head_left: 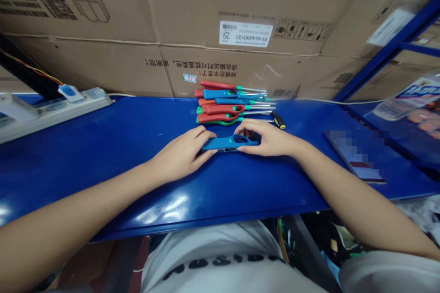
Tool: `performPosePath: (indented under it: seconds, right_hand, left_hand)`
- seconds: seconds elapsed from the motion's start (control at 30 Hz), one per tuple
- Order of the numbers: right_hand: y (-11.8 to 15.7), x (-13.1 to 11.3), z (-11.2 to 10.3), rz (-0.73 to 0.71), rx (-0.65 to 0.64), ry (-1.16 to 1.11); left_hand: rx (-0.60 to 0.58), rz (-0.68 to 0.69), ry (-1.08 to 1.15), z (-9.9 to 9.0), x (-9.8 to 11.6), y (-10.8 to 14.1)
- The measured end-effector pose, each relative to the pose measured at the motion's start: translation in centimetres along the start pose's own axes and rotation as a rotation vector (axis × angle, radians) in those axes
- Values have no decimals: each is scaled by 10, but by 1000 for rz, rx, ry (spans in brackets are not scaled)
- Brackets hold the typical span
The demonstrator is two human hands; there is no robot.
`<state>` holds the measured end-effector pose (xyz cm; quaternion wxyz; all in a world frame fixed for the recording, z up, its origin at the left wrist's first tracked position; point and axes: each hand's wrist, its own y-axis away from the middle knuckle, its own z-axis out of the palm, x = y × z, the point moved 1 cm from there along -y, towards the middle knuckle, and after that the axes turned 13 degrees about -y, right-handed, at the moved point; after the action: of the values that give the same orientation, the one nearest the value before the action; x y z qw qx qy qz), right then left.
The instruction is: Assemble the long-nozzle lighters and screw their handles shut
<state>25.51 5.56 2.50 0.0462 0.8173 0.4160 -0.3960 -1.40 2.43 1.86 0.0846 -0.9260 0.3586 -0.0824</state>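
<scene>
A blue gas lighter body (223, 142) lies level just above or on the blue table, gripped at both ends. My left hand (187, 151) is closed on its left end, thumb and fingers either side. At the right end, near the finger loop, my right hand (263, 138) pinches it. No metal tube shows on this lighter; my right fingers may hide part of it. Just behind lies a pile of red, blue, orange and green lighters (220, 109), their metal tubes pointing right.
A black and yellow screwdriver handle (278, 120) lies right of the pile. Farther right is a phone (354, 155). A power strip (51, 112) stands at left, and a large cardboard box (120, 64) rises behind the table (165, 201). A plastic bottle (405, 98) is at far right.
</scene>
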Motion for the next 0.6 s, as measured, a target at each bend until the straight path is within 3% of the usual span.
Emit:
performPosePath:
  seconds: [0.37,0.6]
  right_hand:
    - [-1,-2,6,47,-33,18]
    - [-1,1,5,49,-27,53]
  left_hand:
    - [16,-83,44,0,-3,0]
    - [34,-46,89,3,-6,-2]
